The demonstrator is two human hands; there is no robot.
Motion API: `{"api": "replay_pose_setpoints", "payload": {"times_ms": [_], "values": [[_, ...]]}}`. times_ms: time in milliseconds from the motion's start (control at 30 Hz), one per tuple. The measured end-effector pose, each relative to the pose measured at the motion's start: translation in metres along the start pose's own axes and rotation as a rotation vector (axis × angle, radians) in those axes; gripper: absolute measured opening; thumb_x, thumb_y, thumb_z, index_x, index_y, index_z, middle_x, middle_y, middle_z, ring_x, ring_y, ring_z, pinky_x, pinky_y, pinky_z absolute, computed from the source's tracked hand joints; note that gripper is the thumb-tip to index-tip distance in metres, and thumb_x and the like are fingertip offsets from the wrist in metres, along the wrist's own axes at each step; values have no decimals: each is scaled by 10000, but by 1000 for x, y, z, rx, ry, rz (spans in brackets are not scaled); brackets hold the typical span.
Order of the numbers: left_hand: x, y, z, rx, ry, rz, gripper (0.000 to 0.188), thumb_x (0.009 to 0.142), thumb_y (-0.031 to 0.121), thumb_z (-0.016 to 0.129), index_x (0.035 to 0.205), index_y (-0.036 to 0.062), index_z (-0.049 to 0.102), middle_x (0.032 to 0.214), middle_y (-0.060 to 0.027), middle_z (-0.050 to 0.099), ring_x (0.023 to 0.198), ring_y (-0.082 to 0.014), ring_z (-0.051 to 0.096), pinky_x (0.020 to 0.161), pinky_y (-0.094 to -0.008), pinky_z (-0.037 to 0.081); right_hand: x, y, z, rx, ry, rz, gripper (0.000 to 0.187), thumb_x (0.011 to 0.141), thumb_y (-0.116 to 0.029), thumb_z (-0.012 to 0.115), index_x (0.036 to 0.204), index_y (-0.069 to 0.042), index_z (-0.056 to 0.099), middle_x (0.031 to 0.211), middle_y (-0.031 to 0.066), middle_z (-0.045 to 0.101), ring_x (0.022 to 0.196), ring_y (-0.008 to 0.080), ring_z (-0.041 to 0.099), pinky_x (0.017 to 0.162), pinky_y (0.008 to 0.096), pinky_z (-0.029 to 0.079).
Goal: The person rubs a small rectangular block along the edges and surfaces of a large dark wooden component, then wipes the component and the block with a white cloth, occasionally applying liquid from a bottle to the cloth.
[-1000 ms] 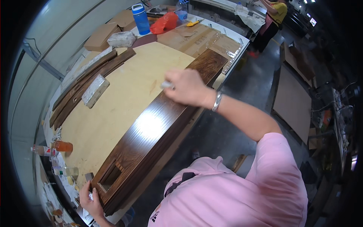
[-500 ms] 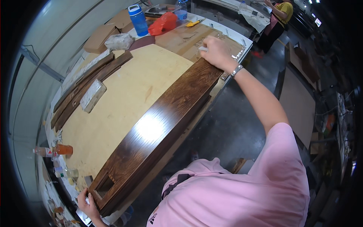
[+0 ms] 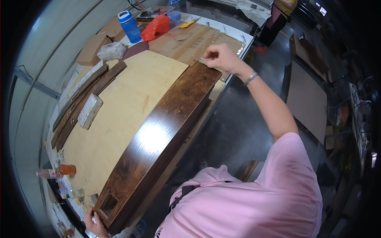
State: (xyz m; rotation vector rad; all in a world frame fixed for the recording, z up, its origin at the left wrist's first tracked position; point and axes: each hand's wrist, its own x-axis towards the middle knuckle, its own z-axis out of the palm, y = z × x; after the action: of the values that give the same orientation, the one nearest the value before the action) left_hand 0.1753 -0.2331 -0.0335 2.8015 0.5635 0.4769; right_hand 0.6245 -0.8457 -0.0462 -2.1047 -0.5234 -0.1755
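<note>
I see right hand [image 3: 224, 59] pinching pale scrap [image 3: 204, 61] | dark board [image 3: 174, 99] beneath it | left hand [image 3: 95, 225] likely steadies corner, grip unclear

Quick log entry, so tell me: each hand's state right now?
Left hand: at the near end of the brown board; grip cannot be told.
Right hand: closed, pinching a small pale piece.

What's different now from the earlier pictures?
Since the first picture, the right hand, holding a small pale item, has moved along the dark wooden piece to its far end. Nothing was visibly released. The left hand stays at the near end; the white block stays put.
</note>
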Motion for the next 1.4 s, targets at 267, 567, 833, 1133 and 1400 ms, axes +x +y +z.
{"api": "replay_pose_setpoints", "payload": {"times_ms": [267, 567, 833, 1133, 1400], "values": [[4, 15, 0, 0, 12, -29, 233, 942, 134, 606, 1079, -46, 662, 1003, -138, 690, 929, -230, 643, 873, -331, 482, -54, -4, -21, 41, 118, 83, 196, 780, -137, 745, 885, 19, 689, 781, 26, 637, 729, 88, 583, 644, 257, 473], [13, 8, 2, -28, 12, -49, 217, 948, 128, 596, 1058, -48, 661, 972, -128, 693, 892, -205, 632, 840, -319, 482, -20, -4, 43, 171, 280, -51, 160, 779, -96, 758, 888, 6, 702, 812, -9, 641, 703, 47, 558, 631, 219, 457], [6, 2, 4, -61, 60, -50, 214, 934, 129, 615, 1054, -40, 668, 990, -133, 697, 913, -229, 646, 863, -331, 484, 9, -10, 32, 46, 195, -12, 231, 754, -183, 766, 862, 15, 714, 769, 55, 652, 673, 106, 561, 648, 276, 474], [7, 0, 4, 7, 66, -24, 214, 939, 139, 612, 1050, -34, 672, 1002, -131, 695, 919, -241, 643, 870, -337, 481, -63, 5, -5, 34, 330, 84, 189, 743, -101, 753, 876, 20, 696, 801, 34, 628, 669, 124, 547, 637, 278, 468], [4, -3, 9, 69, 70, -21, 218, 945, 140, 603, 1051, -36, 674, 980, -132, 699, 900, -237, 645, 861, -334, 486, -103, -53, 74, -109, 433, -205, 166, 763, -72, 710, 912, -12, 667, 872, 125, 613, 795, 269, 628, 722, 343, 506]]}}
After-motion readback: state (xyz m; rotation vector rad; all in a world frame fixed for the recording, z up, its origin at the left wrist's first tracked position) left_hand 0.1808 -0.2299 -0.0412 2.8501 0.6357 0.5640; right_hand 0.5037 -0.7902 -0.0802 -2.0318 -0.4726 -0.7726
